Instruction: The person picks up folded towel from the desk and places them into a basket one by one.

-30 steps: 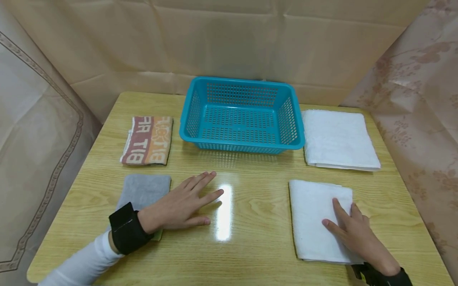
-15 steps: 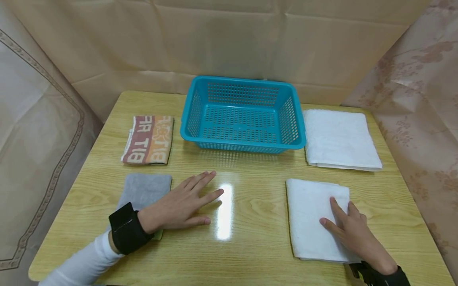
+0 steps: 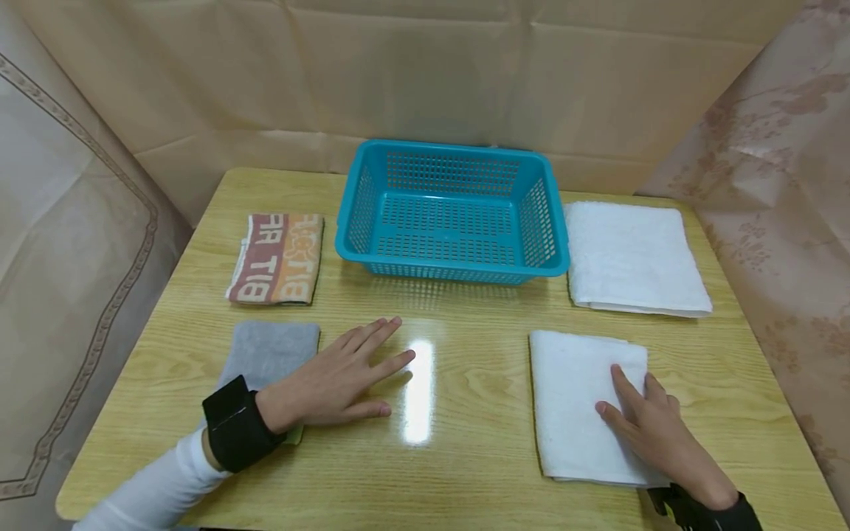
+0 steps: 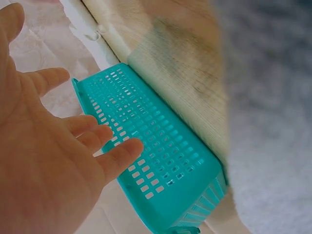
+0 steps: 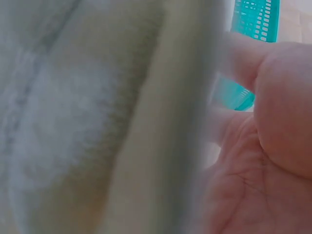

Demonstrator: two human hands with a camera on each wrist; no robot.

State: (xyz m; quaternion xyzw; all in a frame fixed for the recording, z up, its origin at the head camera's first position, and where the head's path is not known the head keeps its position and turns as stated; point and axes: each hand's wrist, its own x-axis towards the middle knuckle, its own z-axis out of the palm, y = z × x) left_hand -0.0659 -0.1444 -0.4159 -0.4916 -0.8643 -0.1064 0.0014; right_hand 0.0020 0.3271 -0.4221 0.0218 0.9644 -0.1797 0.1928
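My left hand (image 3: 332,380) is held above the table with its fingers spread, and nothing is in it. Under its wrist lies a folded grey towel (image 3: 268,352), partly covered by the forearm. My right hand (image 3: 657,428) rests on a folded white towel (image 3: 574,413) at the front right. Its thumb and index finger lie extended on the towel's top, while the other fingers are at the right edge. In the right wrist view, the blurred towel (image 5: 73,122) fills the left side and hides the fingertips.
A turquoise perforated basket (image 3: 445,269) stands at the back of the table (image 3: 465,457). Left of it lies a folded brown and orange patterned towel (image 3: 274,258); a second folded white towel (image 3: 634,254) is close to its right side. Cloth (image 3: 425,74) hangs behind the table.
The front white towel has slid slightly left together with my right hand. My left hand has stayed in the same pose, and the view has shifted a little.
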